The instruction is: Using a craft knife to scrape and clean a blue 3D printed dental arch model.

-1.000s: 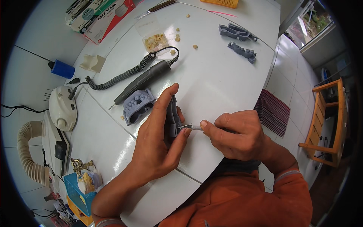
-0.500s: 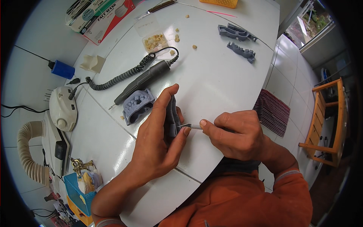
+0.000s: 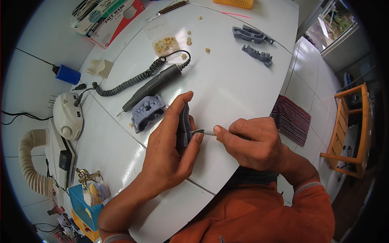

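My left hand [image 3: 164,152] is wrapped round a grey dental model [image 3: 184,127], which stands on edge between thumb and fingers. Its teeth side is turned away or covered by the hand. In my right hand [image 3: 257,143] is a small carving knife [image 3: 209,133] with a ridged metal handle, pinched between thumb and bent fingers. The blade points left and lies by the model's edge, close to my left thumb tip; whether it touches the model I cannot tell. Just left of my left hand, another grey dental model [image 3: 148,113] with teeth rests on the table.
A black rotary handpiece [image 3: 154,87] with coiled cord lies beyond the hands, near a white control box [image 3: 67,115]. Farther off are a clear box of tooth pieces [image 3: 165,44], two grey model parts [image 3: 253,34] [image 3: 257,56] and a wooden-handled knife [image 3: 168,9]. A blue basket [image 3: 83,206] stands left.
The knife blade has shifted slightly upward along the model's edge, near the left thumb. Both hands keep their grips and have hardly moved.
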The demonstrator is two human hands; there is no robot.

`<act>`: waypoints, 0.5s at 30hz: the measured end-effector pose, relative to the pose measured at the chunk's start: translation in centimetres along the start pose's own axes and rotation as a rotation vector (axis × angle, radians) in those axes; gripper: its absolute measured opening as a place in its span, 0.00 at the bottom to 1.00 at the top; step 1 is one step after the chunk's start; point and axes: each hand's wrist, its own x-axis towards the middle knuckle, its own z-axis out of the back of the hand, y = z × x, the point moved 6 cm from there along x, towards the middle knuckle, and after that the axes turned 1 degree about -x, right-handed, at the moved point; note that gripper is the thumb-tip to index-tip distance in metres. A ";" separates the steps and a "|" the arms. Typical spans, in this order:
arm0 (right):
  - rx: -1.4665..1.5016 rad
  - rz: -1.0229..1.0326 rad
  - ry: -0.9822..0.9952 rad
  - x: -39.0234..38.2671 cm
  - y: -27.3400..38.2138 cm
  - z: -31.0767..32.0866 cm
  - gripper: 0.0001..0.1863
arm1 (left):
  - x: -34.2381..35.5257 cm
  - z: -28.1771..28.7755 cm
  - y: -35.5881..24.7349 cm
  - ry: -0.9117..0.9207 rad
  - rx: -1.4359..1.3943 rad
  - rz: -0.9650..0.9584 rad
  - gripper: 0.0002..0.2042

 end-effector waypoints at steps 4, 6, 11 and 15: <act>0.022 -0.001 0.001 0.1 0.0 0.2 0.11 | -0.1 -0.1 0.5 -0.034 -0.033 -0.006 0.41; 0.037 0.004 0.006 0.1 0.0 0.2 0.14 | -0.2 0.1 0.7 -0.059 -0.061 -0.052 0.43; 0.023 0.022 0.015 0.0 -0.1 0.1 0.12 | -0.3 0.2 0.6 -0.055 -0.081 -0.045 0.45; 0.035 0.014 0.013 0.2 0.0 0.0 0.11 | -0.3 0.3 0.6 -0.036 -0.077 -0.024 0.46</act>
